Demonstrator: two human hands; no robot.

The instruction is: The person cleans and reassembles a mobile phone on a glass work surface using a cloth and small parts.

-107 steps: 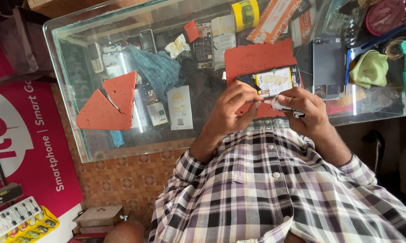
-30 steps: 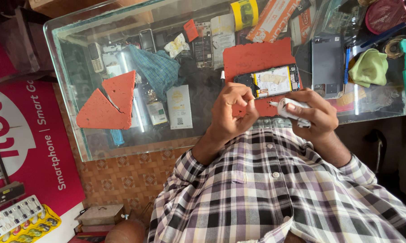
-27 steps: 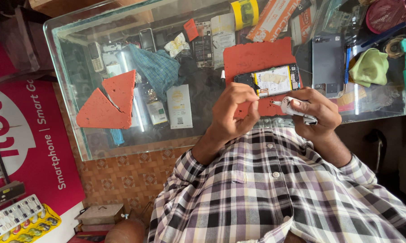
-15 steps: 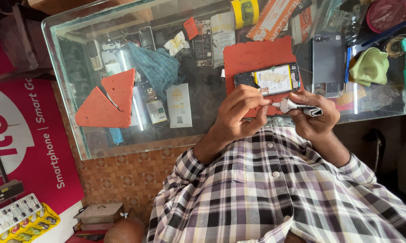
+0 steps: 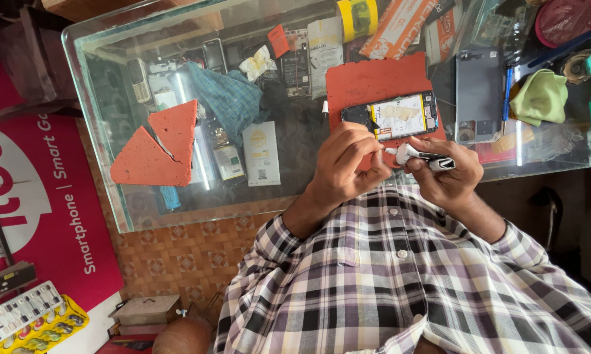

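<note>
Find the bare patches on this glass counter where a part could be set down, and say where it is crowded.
Bare glass lies between the red triangular pads and the opened phone on its red mat, along the near edge. The far edge and the right end, round the green cloth, are crowded.

The right hand hid most of the small white tool; the left hand covered the opened phone's near corner.

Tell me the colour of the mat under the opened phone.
Red mat, seen in the head view.
</note>
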